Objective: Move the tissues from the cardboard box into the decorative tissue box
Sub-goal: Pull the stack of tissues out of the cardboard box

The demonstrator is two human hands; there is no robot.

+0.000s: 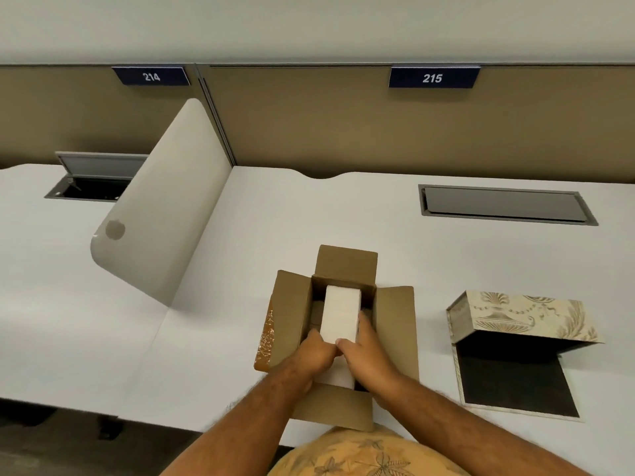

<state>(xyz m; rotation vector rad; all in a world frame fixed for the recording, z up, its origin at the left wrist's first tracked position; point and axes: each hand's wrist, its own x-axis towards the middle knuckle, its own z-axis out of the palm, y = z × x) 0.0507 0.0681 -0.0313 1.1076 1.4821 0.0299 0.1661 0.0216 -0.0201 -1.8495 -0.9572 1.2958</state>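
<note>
White rectangular stack of tissues (341,312) sits in the open brown cardboard box (395,324), long axis twelve-to-six; left hand (314,355) and right hand (366,352) clamp its near end, patterned cream decorative tissue box (522,317) open at three o'clock, nearer the right hand.

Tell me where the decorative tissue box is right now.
In the head view the decorative tissue box lies open on the white desk, right of the cardboard box, below the 215 sign.

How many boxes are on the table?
2. The cardboard box sits in the middle with its flaps open, both hands on the tissues inside. The decorative tissue box lies open to its right.
</note>
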